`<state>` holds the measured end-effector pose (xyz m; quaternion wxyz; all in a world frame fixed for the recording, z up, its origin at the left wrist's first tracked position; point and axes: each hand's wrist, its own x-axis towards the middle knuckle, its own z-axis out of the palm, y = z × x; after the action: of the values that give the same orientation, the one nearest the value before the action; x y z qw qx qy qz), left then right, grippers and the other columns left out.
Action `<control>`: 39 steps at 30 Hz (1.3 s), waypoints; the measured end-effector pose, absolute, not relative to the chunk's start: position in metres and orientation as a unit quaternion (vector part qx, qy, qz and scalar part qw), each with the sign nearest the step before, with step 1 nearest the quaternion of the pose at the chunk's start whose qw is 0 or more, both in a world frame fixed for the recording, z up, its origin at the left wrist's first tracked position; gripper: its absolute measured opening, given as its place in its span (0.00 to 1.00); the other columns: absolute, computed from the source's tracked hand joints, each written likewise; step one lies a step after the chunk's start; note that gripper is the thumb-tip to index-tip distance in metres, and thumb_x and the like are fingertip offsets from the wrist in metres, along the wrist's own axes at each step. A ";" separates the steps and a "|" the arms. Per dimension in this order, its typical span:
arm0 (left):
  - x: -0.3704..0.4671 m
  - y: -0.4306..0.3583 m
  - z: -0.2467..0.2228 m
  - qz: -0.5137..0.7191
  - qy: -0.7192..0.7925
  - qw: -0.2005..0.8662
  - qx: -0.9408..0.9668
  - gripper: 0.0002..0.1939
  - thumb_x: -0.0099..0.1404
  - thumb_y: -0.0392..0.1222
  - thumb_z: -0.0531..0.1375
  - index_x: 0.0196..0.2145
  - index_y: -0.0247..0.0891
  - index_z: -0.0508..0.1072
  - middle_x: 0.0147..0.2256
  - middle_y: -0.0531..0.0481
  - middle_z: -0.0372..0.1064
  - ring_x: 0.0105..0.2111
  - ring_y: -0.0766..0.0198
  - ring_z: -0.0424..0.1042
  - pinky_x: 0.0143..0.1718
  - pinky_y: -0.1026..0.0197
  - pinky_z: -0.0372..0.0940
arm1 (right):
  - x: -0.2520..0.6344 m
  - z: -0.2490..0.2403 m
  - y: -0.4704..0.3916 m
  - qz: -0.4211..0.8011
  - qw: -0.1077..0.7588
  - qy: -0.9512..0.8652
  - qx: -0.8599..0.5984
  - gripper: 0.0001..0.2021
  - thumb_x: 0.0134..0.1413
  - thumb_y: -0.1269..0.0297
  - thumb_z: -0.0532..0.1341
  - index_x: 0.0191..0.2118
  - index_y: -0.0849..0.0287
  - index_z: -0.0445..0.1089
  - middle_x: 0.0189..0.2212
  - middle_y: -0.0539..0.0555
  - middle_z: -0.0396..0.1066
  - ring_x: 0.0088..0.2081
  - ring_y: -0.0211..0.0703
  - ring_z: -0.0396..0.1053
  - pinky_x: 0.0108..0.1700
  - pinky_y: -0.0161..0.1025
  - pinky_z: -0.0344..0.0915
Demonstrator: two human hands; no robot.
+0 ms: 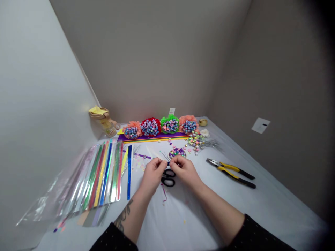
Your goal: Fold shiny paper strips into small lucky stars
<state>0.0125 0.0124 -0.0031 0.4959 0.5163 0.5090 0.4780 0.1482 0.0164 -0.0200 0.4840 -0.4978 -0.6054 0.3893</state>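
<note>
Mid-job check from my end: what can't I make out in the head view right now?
All in the head view:
- Blue piece: ends and full shape, hidden by the fingertips of the left hand and right hand.
- Scissors: blades, hidden by the left hand.
- Bead dish: near side, behind the right hand.
- Black sleeves: cut off by the bottom edge.
- Right wall plate: any markings, too small.

Scissors (168,182): on the table (180,223), between left hand (155,171) and right hand (184,169)
Dish (185,155): just beyond right hand, small pieces (177,152) in it
Pliers (230,171): right of right hand
Strips (101,174): left of left hand
Bouquets (150,127): row beyond both hands
</note>
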 end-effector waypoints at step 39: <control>-0.004 0.017 -0.001 0.351 0.477 0.307 0.745 0.09 0.62 0.39 0.52 0.27 0.37 0.69 0.27 0.52 0.68 0.28 0.65 0.66 0.31 0.65 0.59 | 0.155 -0.019 0.019 0.358 0.447 -0.674 -0.466 0.06 0.47 0.69 0.55 0.23 0.60 0.65 0.23 0.49 0.63 0.27 0.37 0.61 0.30 0.32 0.58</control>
<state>-0.0041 0.0166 -0.0006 0.3071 0.7448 0.4774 0.3510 0.1553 0.0191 -0.0192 0.4474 -0.4663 -0.6737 0.3584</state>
